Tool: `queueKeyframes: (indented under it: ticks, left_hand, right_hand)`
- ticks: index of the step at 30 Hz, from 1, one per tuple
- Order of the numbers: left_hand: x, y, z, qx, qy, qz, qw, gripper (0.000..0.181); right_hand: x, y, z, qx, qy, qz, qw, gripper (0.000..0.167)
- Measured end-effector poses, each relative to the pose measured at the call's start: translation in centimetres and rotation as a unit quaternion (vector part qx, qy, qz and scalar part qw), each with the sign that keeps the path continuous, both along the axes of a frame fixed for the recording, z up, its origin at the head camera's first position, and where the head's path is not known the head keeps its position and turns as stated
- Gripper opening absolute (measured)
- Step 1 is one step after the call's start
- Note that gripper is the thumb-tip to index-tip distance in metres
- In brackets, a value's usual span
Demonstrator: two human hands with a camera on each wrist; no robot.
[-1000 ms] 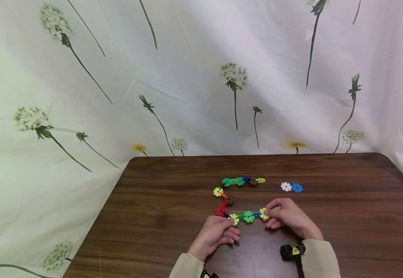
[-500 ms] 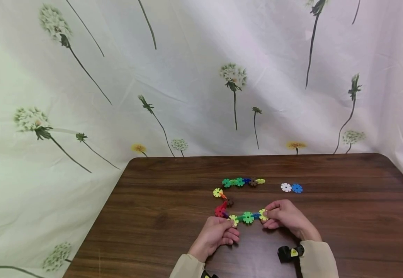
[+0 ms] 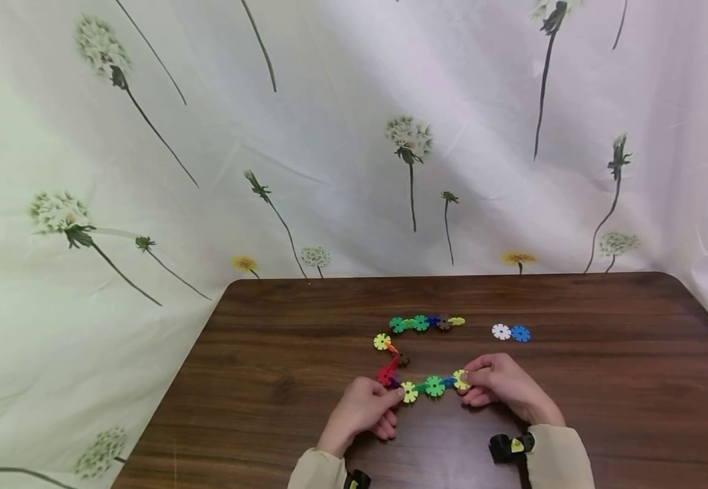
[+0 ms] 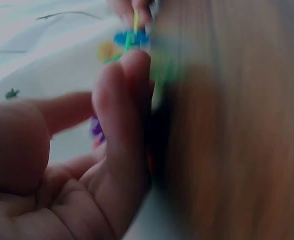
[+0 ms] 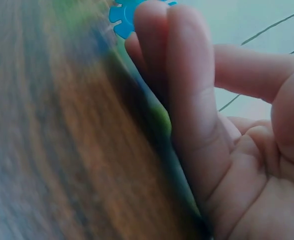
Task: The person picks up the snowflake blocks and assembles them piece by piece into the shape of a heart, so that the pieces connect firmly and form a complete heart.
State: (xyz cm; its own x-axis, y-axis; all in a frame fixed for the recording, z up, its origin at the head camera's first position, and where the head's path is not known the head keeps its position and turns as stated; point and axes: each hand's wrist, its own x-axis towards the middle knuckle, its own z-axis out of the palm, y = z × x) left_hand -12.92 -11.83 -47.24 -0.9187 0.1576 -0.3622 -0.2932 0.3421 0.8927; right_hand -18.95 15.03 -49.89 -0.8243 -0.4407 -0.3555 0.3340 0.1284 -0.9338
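Note:
A chain of joined plastic snowflake discs runs in front of me in the head view. Its front row holds a yellow disc [image 3: 409,392], a green disc [image 3: 435,386], a blue disc [image 3: 449,382] and, at the right end, another yellow disc [image 3: 461,379]. My left hand [image 3: 362,409] pinches the left yellow disc at its left edge, beside a red disc [image 3: 385,376]. With thumb and fingertips my right hand [image 3: 503,382] pinches the right-end yellow disc, partly covering it. In the left wrist view a purple disc [image 4: 96,128] shows behind my fingers.
The chain bends back past a yellow disc [image 3: 381,341] and a dark brown disc [image 3: 404,358]. Behind lies a row with a green disc [image 3: 397,324] at its left end. A white disc [image 3: 501,331] and a blue disc [image 3: 521,333] lie right on the wooden table [image 3: 256,380].
My left hand has shifted slightly left, uncovering more of the left yellow disc. My right hand keeps its pinch and has barely moved.

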Motion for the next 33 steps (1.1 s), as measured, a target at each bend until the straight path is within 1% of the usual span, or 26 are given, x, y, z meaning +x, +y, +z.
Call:
queueKeyframes:
  ticks: [1, 2, 3, 4, 5, 6, 8, 9, 10, 13, 15, 16, 17, 19, 22, 24, 26, 30, 33]
  left_hand:
    - [0.0, -0.1, 0.4, -0.030, 0.032, -0.004, 0.9990, 0.028]
    - [0.0, 0.0, 0.7, -0.062, 0.070, -0.008, 0.9956, 0.025]
    - [0.0, 0.3, 1.0, -0.093, 0.108, -0.015, 0.9896, 0.022]
    - [-0.1, 0.7, 1.2, -0.127, 0.150, -0.026, 0.9801, 0.020]
    - [-0.1, 1.2, 1.4, -0.159, 0.186, -0.036, 0.9689, 0.020]
    - [-0.1, 1.8, 1.5, -0.191, 0.213, -0.045, 0.9571, 0.023]
    - [-0.2, 3.1, 1.8, -0.248, 0.248, -0.064, 0.9342, 0.034]
    - [-0.3, 3.7, 1.9, -0.272, 0.253, -0.075, 0.9255, 0.039]
    - [-0.4, 4.3, 2.0, -0.291, 0.254, -0.084, 0.9186, 0.042]
    - [-1.0, 5.7, 2.4, -0.326, 0.236, -0.105, 0.9093, 0.047]
    - [-1.4, 6.3, 2.5, -0.341, 0.226, -0.121, 0.9044, 0.045]
    - [-1.5, 6.5, 2.4, -0.347, 0.226, -0.128, 0.9013, 0.042]
    - [-1.7, 6.6, 2.4, -0.351, 0.228, -0.134, 0.8983, 0.039]
    - [-1.9, 6.7, 2.2, -0.352, 0.237, -0.140, 0.8946, 0.028]
    - [-2.0, 6.8, 1.9, -0.352, 0.259, -0.141, 0.8885, 0.013]
    - [-2.1, 6.8, 1.8, -0.349, 0.268, -0.143, 0.8864, 0.004]
    - [-2.2, 6.8, 1.7, -0.348, 0.275, -0.151, 0.8834, 0.002]
    - [-2.4, 6.9, 1.6, -0.357, 0.282, -0.169, 0.8745, 0.002]
    - [-2.4, 7.0, 1.6, -0.366, 0.287, -0.175, 0.8677, 0.004]
  right_hand:
    - [0.0, 0.0, 0.0, 0.000, 0.000, 0.001, 1.0000, 0.034]
    - [0.0, -0.1, 0.0, 0.000, 0.000, 0.001, 1.0000, 0.034]
    - [0.0, -0.1, 0.0, 0.001, -0.001, 0.002, 1.0000, 0.034]
    - [0.0, -0.1, 0.0, 0.002, -0.001, 0.000, 1.0000, 0.034]
    - [0.0, -0.1, 0.0, 0.003, -0.001, -0.002, 1.0000, 0.034]
    - [-0.1, -0.1, 0.0, 0.005, -0.002, -0.004, 1.0000, 0.034]
    - [-0.1, -0.1, 0.1, 0.007, -0.002, -0.005, 1.0000, 0.034]
    - [-0.1, -0.1, 0.1, 0.008, -0.002, -0.005, 1.0000, 0.033]
    - [-0.1, -0.1, 0.0, 0.009, -0.002, -0.005, 0.9999, 0.033]
    - [-0.1, -0.1, -0.1, 0.015, 0.001, -0.002, 0.9999, 0.032]
    - [-0.1, -0.1, -0.1, 0.019, 0.004, -0.001, 0.9998, 0.032]
    - [-0.1, -0.1, -0.1, 0.020, 0.005, -0.002, 0.9998, 0.032]
    - [-0.2, -0.2, -0.1, 0.021, 0.005, -0.004, 0.9998, 0.031]
    - [-0.2, -0.3, -0.2, 0.019, 0.005, -0.007, 0.9998, 0.031]
    - [-0.2, -0.4, -0.2, 0.016, 0.004, -0.014, 0.9998, 0.030]
    - [-0.2, -0.5, -0.2, 0.016, 0.004, -0.021, 0.9996, 0.028]
    - [-0.2, -0.6, -0.1, 0.014, 0.000, -0.028, 0.9995, 0.027]
    - [-0.1, -0.6, 0.1, 0.002, -0.010, -0.034, 0.9994, 0.027]
    - [-0.1, -0.7, 0.1, 0.000, -0.014, -0.034, 0.9993, 0.027]
